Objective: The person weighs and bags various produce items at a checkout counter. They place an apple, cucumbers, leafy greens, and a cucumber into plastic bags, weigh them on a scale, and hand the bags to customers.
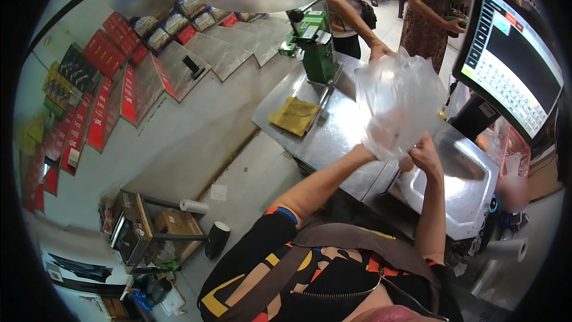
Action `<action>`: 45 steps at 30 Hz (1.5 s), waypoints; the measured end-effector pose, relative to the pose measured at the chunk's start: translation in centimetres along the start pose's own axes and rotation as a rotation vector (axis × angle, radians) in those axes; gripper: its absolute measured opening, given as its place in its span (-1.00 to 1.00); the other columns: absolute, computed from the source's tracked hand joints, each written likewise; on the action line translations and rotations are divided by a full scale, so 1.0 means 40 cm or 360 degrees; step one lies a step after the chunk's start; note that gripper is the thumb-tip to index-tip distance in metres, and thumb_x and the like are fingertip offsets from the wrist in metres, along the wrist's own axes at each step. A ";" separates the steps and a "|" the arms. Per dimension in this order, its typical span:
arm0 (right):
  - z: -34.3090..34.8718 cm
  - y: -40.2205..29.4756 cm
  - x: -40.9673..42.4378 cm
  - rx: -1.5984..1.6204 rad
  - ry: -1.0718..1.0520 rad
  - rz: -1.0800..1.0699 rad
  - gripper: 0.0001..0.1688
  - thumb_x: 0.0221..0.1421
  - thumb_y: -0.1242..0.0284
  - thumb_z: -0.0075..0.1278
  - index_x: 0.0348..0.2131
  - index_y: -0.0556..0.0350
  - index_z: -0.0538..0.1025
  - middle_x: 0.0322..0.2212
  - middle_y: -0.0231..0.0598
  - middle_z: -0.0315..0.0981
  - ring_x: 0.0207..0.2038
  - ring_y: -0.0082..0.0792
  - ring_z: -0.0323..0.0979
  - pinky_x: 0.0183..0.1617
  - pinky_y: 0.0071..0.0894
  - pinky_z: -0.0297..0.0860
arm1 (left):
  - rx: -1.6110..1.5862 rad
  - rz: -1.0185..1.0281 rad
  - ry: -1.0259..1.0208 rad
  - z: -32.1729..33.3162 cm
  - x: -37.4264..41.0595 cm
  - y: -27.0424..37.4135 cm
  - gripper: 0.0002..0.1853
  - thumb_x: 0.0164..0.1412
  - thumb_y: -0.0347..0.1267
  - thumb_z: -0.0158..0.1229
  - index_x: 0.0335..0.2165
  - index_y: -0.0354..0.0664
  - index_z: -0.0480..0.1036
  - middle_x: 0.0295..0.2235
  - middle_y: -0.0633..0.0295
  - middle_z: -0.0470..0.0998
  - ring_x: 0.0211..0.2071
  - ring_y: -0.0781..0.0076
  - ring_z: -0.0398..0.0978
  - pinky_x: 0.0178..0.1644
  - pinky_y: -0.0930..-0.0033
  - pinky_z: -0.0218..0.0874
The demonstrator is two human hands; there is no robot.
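A translucent plastic bag [402,94] is held up over the stainless-steel counter [344,143], blurred in places. My left hand [385,130] shows only dimly through the plastic, so its fingers are hidden. On the bag's lower right side my right hand [424,154] is closed in a fist on the plastic. What the bag contains cannot be made out. Another person's hand [380,51] reaches across from the far side and meets the top of the bag. Under my right hand lies a steel weighing plate [460,201].
A touchscreen monitor [514,62] stands at the right. A green bag-neck sealer [317,53] and a folded yellow cloth [294,115] sit on the counter's left. Stepped display shelves [214,49] rise beyond. A plastic-bag roll [505,250] is low right; a wooden cart [156,228] stands left.
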State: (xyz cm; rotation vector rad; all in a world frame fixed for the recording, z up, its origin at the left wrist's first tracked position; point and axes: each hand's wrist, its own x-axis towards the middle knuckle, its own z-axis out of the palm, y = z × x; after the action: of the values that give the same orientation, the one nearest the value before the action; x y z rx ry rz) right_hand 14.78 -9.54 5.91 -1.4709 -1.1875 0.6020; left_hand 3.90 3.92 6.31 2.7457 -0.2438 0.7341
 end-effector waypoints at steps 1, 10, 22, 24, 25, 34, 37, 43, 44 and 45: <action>0.002 -0.003 0.044 0.0066 -0.0254 0.0056 -0.91 -0.06 0.58 0.06 -0.44 0.20 0.50 -0.45 -0.41 0.28 -0.43 -0.57 0.24 -0.42 -0.56 0.19 | -0.0371 -0.0185 -0.0148 -0.047 -0.003 -0.035 -0.54 0.12 -0.26 0.11 -0.07 -0.27 0.27 -0.19 0.12 0.37 -0.17 0.38 0.36 -0.10 0.29 0.23; 0.308 -0.045 0.329 -0.0599 0.0126 0.0170 -0.55 -0.28 0.41 0.22 -0.27 0.12 0.52 -0.50 -0.24 0.44 -0.46 -0.25 0.42 -0.34 -0.34 0.34 | -0.0885 -0.0133 0.0383 -0.177 -0.115 -0.417 -0.68 -0.05 -0.40 0.22 -0.26 -0.25 0.39 -0.42 0.21 0.47 -0.46 0.40 0.43 -0.39 0.34 0.31; 0.506 0.057 0.690 -0.0192 0.0299 0.0109 -0.61 0.02 0.50 0.03 -0.12 0.28 0.39 -0.31 -0.17 0.46 -0.34 -0.46 0.44 -0.23 -0.50 0.38 | -0.0315 -0.0453 0.0646 -0.378 -0.094 -0.904 -0.71 -0.09 -0.33 0.22 -0.34 -0.20 0.39 -0.40 0.23 0.43 -0.37 0.36 0.39 -0.30 0.26 0.23; 0.508 -0.006 0.681 -0.0064 0.0419 0.0047 -0.59 0.04 0.52 0.02 -0.08 0.22 0.37 -0.26 -0.19 0.42 -0.32 -0.48 0.43 -0.30 -0.56 0.37 | -0.0837 -0.0581 0.0774 -0.342 -0.145 -1.010 -0.77 0.03 -0.37 0.16 -0.29 -0.22 0.42 -0.38 0.25 0.46 -0.36 0.43 0.43 -0.31 0.28 0.29; 0.493 -0.035 0.682 0.0011 0.0539 -0.0017 -0.56 0.04 0.52 0.02 -0.04 0.19 0.35 -0.20 -0.20 0.39 -0.31 -0.48 0.43 -0.32 -0.59 0.36 | -0.1094 -0.0639 0.0780 -0.347 -0.168 -1.009 -0.81 0.07 -0.39 0.14 -0.30 -0.22 0.44 -0.36 0.25 0.48 -0.33 0.44 0.44 -0.29 0.30 0.31; 0.441 -0.245 0.836 0.0108 0.0529 -0.0616 -0.77 -0.02 0.39 0.02 -0.46 0.21 0.37 -0.37 -0.30 0.26 -0.55 -0.54 0.27 -0.46 -0.59 0.26 | -0.2188 -0.1136 0.1113 -0.307 -0.176 -0.945 -0.73 0.08 -0.42 0.19 -0.21 -0.31 0.47 -0.23 0.21 0.50 -0.19 0.46 0.45 -0.07 0.45 0.27; 0.514 -0.210 0.739 -0.0280 0.0451 -0.0814 -0.75 -0.18 0.48 0.14 -0.49 0.20 0.36 -0.49 -0.28 0.28 -0.54 -0.49 0.27 -0.47 -0.54 0.25 | -0.2008 -0.1028 0.1224 -0.255 -0.209 -1.019 -0.71 0.07 -0.45 0.18 -0.20 -0.37 0.45 -0.21 0.15 0.49 -0.14 0.40 0.44 -0.01 0.38 0.25; 0.606 -0.098 0.460 -0.0882 -0.0133 -0.0630 -0.61 -0.22 0.46 0.21 -0.33 0.14 0.39 -0.23 -0.08 0.37 -0.34 -0.15 0.46 -0.32 -0.34 0.43 | -0.1853 -0.1286 0.0819 -0.282 -0.178 -0.985 -0.62 0.15 -0.43 0.08 -0.04 -0.34 0.37 -0.02 0.12 0.39 0.03 0.36 0.31 0.13 0.37 0.13; 0.595 -0.097 0.481 -0.0869 -0.0177 -0.0735 -0.59 -0.21 0.45 0.21 -0.31 0.13 0.38 -0.22 -0.08 0.36 -0.33 -0.14 0.46 -0.31 -0.33 0.43 | -0.1944 -0.1298 0.0822 -0.255 -0.206 -1.016 -0.60 0.16 -0.42 0.07 -0.02 -0.32 0.35 -0.01 0.14 0.37 0.04 0.37 0.30 0.13 0.39 0.13; 0.574 -0.108 0.526 -0.0877 -0.0193 -0.0822 -0.57 -0.20 0.44 0.21 -0.30 0.12 0.36 -0.21 -0.08 0.35 -0.33 -0.14 0.47 -0.31 -0.31 0.44 | -0.2058 -0.1290 0.0795 -0.238 -0.214 -1.029 -0.59 0.17 -0.41 0.06 0.00 -0.31 0.33 0.01 0.17 0.36 0.04 0.39 0.29 0.13 0.41 0.12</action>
State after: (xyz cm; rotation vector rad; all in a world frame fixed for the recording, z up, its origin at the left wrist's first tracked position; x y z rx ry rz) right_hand 1.22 18.72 8.59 -1.4884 -1.8478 0.0001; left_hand 1.82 46.56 0.32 1.2004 0.3736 0.6278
